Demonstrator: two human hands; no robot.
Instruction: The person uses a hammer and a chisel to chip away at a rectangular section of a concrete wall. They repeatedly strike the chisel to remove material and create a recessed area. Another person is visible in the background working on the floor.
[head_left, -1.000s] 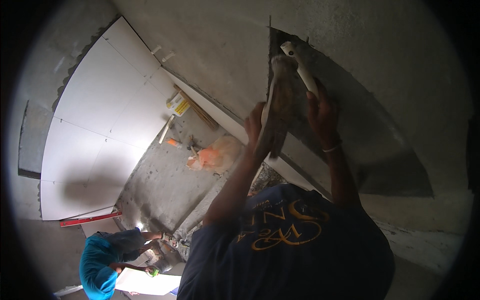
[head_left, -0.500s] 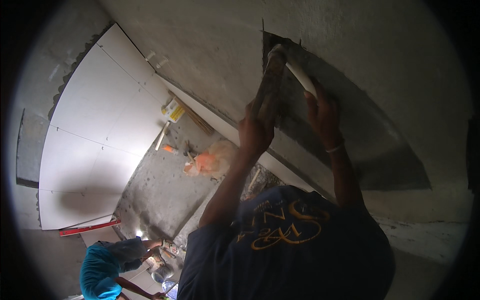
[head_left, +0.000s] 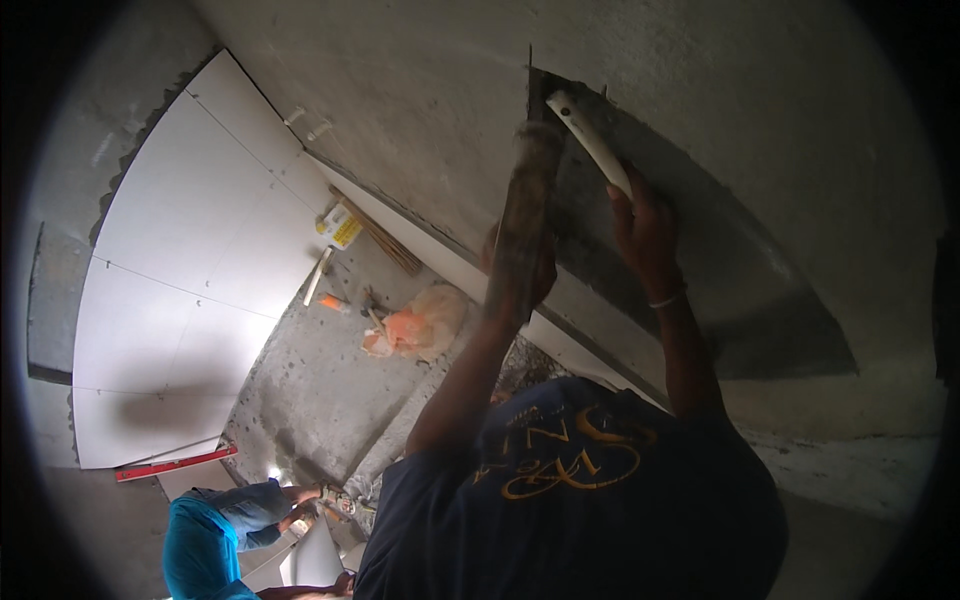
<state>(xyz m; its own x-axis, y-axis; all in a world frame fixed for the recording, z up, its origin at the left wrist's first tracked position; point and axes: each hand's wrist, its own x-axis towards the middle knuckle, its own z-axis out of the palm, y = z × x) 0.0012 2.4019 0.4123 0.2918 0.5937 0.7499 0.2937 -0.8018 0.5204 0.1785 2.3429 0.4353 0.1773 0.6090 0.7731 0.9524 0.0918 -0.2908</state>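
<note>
My left hand [head_left: 543, 272] is closed around a thick brown stick-like tool [head_left: 524, 205], probably wooden, blurred by motion and held upright in front of the wall. My right hand [head_left: 648, 225] grips the lower end of a pale, slightly curved bar [head_left: 592, 140] with a dark hole near its top. The bar's upper end lies against the dark grey patch [head_left: 720, 250] on the wall, near its top corner. A gap shows between the stick's top and the bar.
Large white tiles [head_left: 190, 270] cover the wall at left, with a red level [head_left: 176, 464] below. On the floor lie an orange-and-clear plastic bag [head_left: 425, 325], a white-yellow jug [head_left: 340, 227] and thin wooden strips [head_left: 385, 240]. A co-worker in teal [head_left: 195, 545] bends at lower left.
My left hand has drawn the brown stick down and away from the bar's top, uncovering it. My right hand stays nearly still. The co-worker's arm has moved; a white piece now shows beside them.
</note>
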